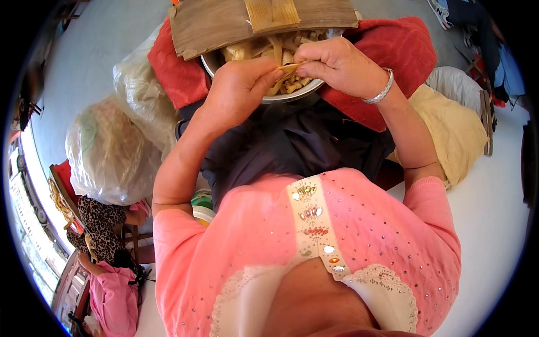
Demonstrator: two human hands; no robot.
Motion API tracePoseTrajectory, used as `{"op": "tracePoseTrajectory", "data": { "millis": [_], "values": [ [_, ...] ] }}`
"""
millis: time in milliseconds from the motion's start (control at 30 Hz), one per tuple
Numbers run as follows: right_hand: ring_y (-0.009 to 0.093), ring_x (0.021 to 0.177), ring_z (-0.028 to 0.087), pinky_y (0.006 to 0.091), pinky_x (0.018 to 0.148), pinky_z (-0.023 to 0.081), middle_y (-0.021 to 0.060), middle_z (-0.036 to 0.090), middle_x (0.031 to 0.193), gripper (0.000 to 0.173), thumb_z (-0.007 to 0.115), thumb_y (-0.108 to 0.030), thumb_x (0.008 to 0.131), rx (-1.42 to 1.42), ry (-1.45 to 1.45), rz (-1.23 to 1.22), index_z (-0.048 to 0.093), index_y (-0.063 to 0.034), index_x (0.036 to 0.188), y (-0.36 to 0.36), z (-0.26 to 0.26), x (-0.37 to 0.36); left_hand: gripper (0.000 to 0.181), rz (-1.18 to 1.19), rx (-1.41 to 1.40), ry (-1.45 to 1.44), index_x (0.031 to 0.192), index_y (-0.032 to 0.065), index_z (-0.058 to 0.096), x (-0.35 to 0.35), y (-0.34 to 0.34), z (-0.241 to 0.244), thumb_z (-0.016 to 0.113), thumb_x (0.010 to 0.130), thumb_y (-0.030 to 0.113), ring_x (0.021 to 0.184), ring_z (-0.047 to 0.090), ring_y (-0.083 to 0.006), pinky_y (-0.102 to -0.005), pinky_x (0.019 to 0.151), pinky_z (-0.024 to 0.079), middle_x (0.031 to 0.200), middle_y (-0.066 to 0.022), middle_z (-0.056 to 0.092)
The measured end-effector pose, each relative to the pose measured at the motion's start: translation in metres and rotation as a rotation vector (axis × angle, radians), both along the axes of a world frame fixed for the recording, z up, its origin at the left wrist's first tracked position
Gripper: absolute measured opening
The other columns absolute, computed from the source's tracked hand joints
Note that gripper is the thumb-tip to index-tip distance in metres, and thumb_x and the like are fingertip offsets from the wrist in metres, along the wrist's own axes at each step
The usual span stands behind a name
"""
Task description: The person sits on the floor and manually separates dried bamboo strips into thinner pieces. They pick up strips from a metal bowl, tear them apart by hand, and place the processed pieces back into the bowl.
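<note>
Both my hands meet above a round metal basin (290,97) on my lap. Between the fingertips of my left hand (240,86) and my right hand (343,63) is a thin, pale yellow strip (289,68), pinched at both ends. Pale yellow-brown strips and chunks (292,87), of a kind I cannot tell, lie in the basin below. A wooden board (219,33) rests across the basin's far side, with a lighter wood block (273,14) on top. Red cloth (400,54) covers my legs on both sides of the basin.
At the left stand a full clear plastic bag (113,156) and another plastic bag (143,84). A yellow cloth bundle (448,130) is at the right, near a wooden stool (486,122). A tub (203,204) sits by my left elbow. Other people are seated at the lower left and upper right.
</note>
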State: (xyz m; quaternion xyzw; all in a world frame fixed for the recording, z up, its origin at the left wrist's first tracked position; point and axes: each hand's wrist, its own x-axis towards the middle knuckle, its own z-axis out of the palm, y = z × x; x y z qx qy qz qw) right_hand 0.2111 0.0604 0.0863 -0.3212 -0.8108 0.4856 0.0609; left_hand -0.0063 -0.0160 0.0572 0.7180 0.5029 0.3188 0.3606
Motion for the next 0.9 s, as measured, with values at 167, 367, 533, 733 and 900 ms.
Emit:
{"op": "tracePoseTrajectory", "data": {
  "millis": [167, 367, 533, 733, 900],
  "values": [
    [0.008, 0.068, 0.052, 0.0229, 0.065, 0.045, -0.0006, 0.057, 0.074, 0.016, 0.061, -0.012, 0.091, -0.122, 0.191, -0.052, 0.063, 0.0002, 0.100, -0.008, -0.007, 0.010, 0.021, -0.054, -0.414, -0.287, 0.089, 0.0004, 0.063, -0.011, -0.003, 0.005, 0.056, 0.095, 0.019, 0.062, 0.042, -0.0104, -0.0256, 0.057, 0.038, 0.067, -0.0008, 0.050],
    [0.004, 0.066, 0.049, 0.0189, 0.060, 0.044, -0.0037, 0.056, 0.077, 0.016, 0.056, -0.014, 0.095, -0.195, 0.320, -0.463, 0.064, -0.0050, 0.105, 0.035, -0.035, -0.013, 0.019, 0.123, -0.433, -0.493, 0.103, 0.0044, 0.063, -0.021, 0.061, -0.011, 0.054, 0.096, 0.020, 0.056, 0.038, -0.0020, -0.0175, 0.050, 0.029, 0.068, 0.0054, 0.051],
    [0.004, 0.066, 0.050, 0.0210, 0.060, 0.044, -0.0034, 0.056, 0.075, 0.013, 0.056, -0.015, 0.095, 0.084, 0.304, -0.493, 0.063, -0.0058, 0.102, 0.060, -0.054, -0.026, 0.014, 0.195, -0.348, -0.458, 0.090, 0.0056, 0.060, -0.025, 0.097, -0.032, 0.055, 0.093, 0.018, 0.060, 0.041, -0.0035, -0.0197, 0.054, 0.032, 0.069, 0.0047, 0.051],
    [0.016, 0.064, 0.056, 0.0293, 0.062, 0.046, 0.0060, 0.061, 0.072, 0.017, 0.057, -0.018, 0.091, 0.340, 0.118, -0.512, 0.063, -0.0042, 0.098, 0.073, -0.071, -0.035, 0.017, 0.230, -0.166, -0.226, 0.087, 0.0029, 0.060, -0.018, 0.119, -0.049, 0.056, 0.092, 0.019, 0.065, 0.047, -0.0064, -0.0223, 0.059, 0.038, 0.071, 0.0018, 0.055],
    [0.029, 0.084, 0.061, 0.0385, 0.075, 0.046, 0.0075, 0.066, 0.086, 0.016, 0.060, -0.022, 0.087, 0.673, -0.003, -0.546, 0.065, -0.0092, 0.096, 0.066, -0.083, -0.019, 0.018, 0.407, 0.049, 0.113, 0.088, -0.0012, 0.059, -0.035, 0.122, -0.066, 0.057, 0.091, 0.016, 0.066, 0.053, -0.0118, -0.0271, 0.062, 0.044, 0.074, -0.0048, 0.060]
  ]
}}
